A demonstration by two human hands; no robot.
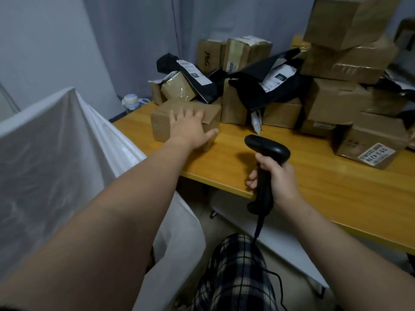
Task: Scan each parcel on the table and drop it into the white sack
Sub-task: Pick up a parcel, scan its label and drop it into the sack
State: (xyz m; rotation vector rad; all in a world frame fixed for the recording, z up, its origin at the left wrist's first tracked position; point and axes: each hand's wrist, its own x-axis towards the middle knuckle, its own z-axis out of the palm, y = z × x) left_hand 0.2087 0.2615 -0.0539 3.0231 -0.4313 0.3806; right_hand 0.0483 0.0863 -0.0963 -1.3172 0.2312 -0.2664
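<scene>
Left hand [190,129] on brown taped box [162,125], scanner [266,151] gripped

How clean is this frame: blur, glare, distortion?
Head view: slight motion blur overall, worst on the stacked boxes at right; wide-angle bending toward the edges; dim, even light, soft shadow beside the scanner; faint sheen on the sack; left hand on the box is readable.

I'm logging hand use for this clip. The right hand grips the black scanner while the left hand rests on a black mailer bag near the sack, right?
Not quite. The head view shows the left hand resting on a brown cardboard box, not a black mailer bag; the black bags lie farther back in the pile. The right hand does grip the black scanner.
</scene>
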